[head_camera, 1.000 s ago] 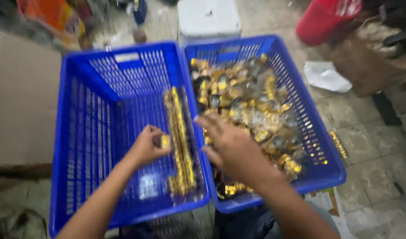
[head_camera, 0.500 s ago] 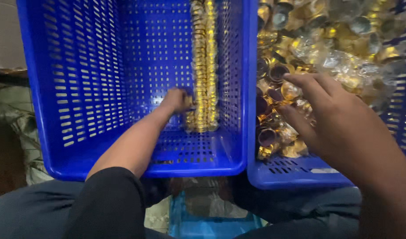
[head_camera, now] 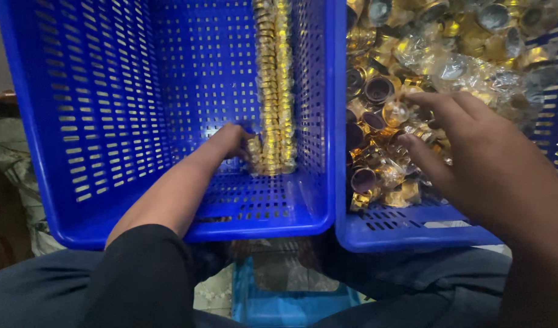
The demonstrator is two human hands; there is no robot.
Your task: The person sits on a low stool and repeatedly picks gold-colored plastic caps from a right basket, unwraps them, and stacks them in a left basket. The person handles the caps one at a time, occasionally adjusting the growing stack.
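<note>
Left hand point(head_camera: 227, 143) pinches a gold cup point(head_camera: 253, 147) at the near end of stacked rows point(head_camera: 273, 91) in the left crate point(head_camera: 78, 121); right hand point(head_camera: 473, 158), fingers spread, hovers over loose cups point(head_camera: 376, 121); a nudge could topple rows.

A light-blue plastic stool point(head_camera: 291, 300) is seen below the crates, between dark trouser legs point(head_camera: 42, 291). A greenish patterned cloth point(head_camera: 11, 158) is bunched at far left.

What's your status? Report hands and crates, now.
Left hand at stacked gold caps, left crate. Right hand over loose caps, right crate. Nothing blocking.
</note>
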